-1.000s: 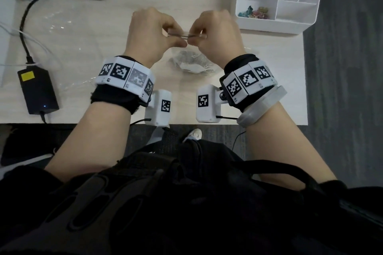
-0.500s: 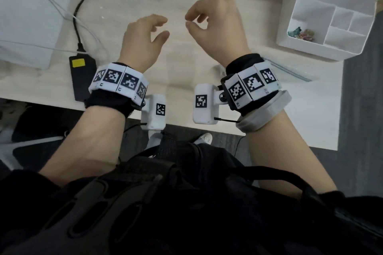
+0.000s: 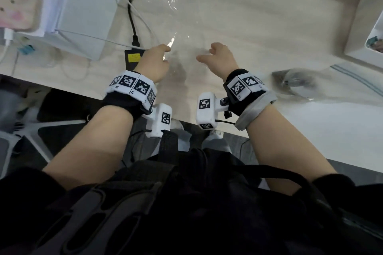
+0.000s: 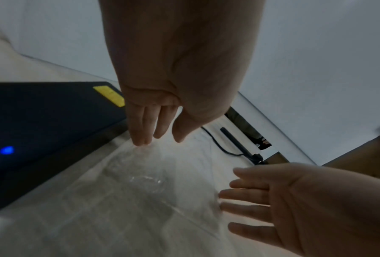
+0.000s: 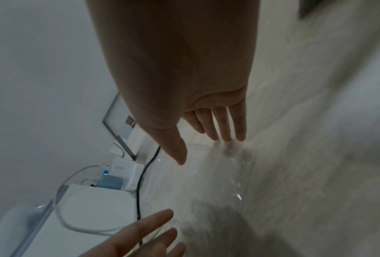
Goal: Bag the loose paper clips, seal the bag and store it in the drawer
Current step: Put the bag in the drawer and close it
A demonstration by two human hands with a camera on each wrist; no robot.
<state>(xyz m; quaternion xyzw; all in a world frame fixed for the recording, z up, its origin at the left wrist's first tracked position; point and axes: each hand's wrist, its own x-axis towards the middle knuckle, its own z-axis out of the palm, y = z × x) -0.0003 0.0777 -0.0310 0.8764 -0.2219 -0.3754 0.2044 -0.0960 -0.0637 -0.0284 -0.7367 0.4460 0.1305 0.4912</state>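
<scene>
A clear bag [image 3: 294, 83] with dark paper clips inside lies on the desk just right of my right wrist, blurred, with its blue-lined zip strip [image 3: 352, 77] pointing right. Neither hand holds it. A second, clear plastic bag [image 3: 184, 51] lies flat on the desk between my hands. My left hand [image 3: 163, 54] is open, and its straight fingertips [image 4: 140, 140] touch that plastic's left edge. Fingers outstretched, my right hand [image 3: 207, 56] is open too, its fingertips [image 5: 228, 139] on the plastic's right side.
A black power adapter [image 3: 132, 60] with a yellow label sits beside my left hand, its black cable [image 3: 132, 16] running away from me. A white box [image 3: 78, 10] and white cables fill the left. A white organizer [image 3: 352, 47] with coloured clips [image 3: 373, 41] stands far right.
A second ago both hands pinched the top of the clip bag. They have let go, opened and moved left onto the flat clear plastic; the clip bag now lies at the right.
</scene>
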